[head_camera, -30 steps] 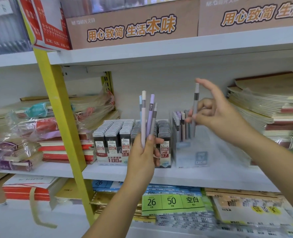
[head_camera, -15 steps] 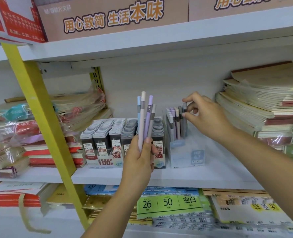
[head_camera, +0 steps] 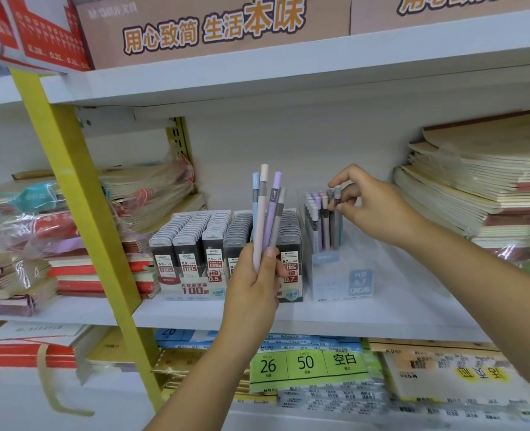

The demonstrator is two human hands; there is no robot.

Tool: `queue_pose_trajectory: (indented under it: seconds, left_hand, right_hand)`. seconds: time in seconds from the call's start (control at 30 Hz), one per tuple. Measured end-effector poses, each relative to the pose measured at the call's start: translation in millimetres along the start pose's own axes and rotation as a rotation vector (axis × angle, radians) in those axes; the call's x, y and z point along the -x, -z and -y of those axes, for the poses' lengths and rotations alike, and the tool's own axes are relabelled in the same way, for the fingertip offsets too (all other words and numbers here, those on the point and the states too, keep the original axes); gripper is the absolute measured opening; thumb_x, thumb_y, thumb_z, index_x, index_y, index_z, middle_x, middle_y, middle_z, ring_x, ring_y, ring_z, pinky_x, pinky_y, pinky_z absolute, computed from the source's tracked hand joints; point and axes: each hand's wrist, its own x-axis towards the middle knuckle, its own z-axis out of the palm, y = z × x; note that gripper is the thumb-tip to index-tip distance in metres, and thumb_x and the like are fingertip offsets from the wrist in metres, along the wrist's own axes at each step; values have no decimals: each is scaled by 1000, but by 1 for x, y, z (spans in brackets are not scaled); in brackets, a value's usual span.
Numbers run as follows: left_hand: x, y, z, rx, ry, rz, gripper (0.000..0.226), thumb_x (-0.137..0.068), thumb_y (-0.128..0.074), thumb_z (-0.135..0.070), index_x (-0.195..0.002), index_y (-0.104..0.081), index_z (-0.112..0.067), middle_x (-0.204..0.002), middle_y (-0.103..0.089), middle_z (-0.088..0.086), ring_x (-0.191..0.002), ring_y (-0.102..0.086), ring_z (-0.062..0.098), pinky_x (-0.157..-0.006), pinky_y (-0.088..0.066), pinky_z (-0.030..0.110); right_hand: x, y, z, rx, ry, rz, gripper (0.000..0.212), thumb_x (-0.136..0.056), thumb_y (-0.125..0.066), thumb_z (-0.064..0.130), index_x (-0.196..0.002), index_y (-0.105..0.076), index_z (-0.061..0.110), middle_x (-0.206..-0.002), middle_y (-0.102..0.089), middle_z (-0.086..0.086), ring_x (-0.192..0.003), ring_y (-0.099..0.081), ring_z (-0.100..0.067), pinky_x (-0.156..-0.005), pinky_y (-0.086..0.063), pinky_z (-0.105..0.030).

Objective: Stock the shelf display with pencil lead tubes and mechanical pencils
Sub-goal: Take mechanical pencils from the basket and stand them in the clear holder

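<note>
Pinching a grey pencil [head_camera: 337,213] in the display box [head_camera: 341,275], right hand [head_camera: 372,206]; left hand [head_camera: 257,281] grips four pencils [head_camera: 265,213].

Bare shelf [head_camera: 413,293] right of pencil box [head_camera: 341,276] (notebook stack [head_camera: 475,188] bounds it).

At centre of white shelf board [head_camera: 381,315]: clear tray of black pencil lead tubes [head_camera: 195,241], with clear plastic box of pastel mechanical pencils [head_camera: 329,275] just beside it at 3 o'clock. Before the tray, left hand [head_camera: 254,287] gripping four pastel plastic pencils [head_camera: 265,213] upright. Above the box, right hand [head_camera: 375,209] pinching grey plastic pencil [head_camera: 336,228] standing inside. Toward 3 o'clock, stacked cream paper notebooks [head_camera: 475,188]; toward 9 o'clock, plastic-wrapped notebook bundles [head_camera: 33,225] behind slanted yellow metal upright [head_camera: 83,219]. At 12 o'clock, overhead, brown cardboard box [head_camera: 214,32].
</note>
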Motion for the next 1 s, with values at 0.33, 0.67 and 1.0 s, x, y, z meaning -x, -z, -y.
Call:
queue_pose_trajectory:
  seconds: [0.33, 0.67, 1.0]
  left_hand:
    - [4, -2, -4, 45, 73, 74, 16, -105, -45, -30, -98, -58, -24, -69, -58, -8, -47, -39, 2, -42, -32, 18]
    - [10, -10, -5, 47, 98, 264, 21, -106, -45, -31, -110, -59, -16, -74, -62, -7, -53, -42, 5, -45, -35, 20]
    - [11, -10, -5, 97, 117, 240, 21, -107, -45, -29, -115, -62, -20, -80, -68, -1, -58, -53, 10, -45, -44, 23]
  right_hand:
    - [6, -9, -8, 334, 11, -105, 36, -90, -67, 26, -126, -64, 28, -102, -48, 0, -108, -40, -23, -84, -30, -27]
    - [45, -11, 56, -526, -55, -11, 23, -91, -64, 30, -113, -65, 26, -78, -70, 3, -73, -65, -14, -67, -53, -33]
    - [47, -2, 51, -882, -196, 21, 20, -87, -66, 7, -105, -57, 8, -85, -75, -14, -65, -69, -21, -61, -56, -25]
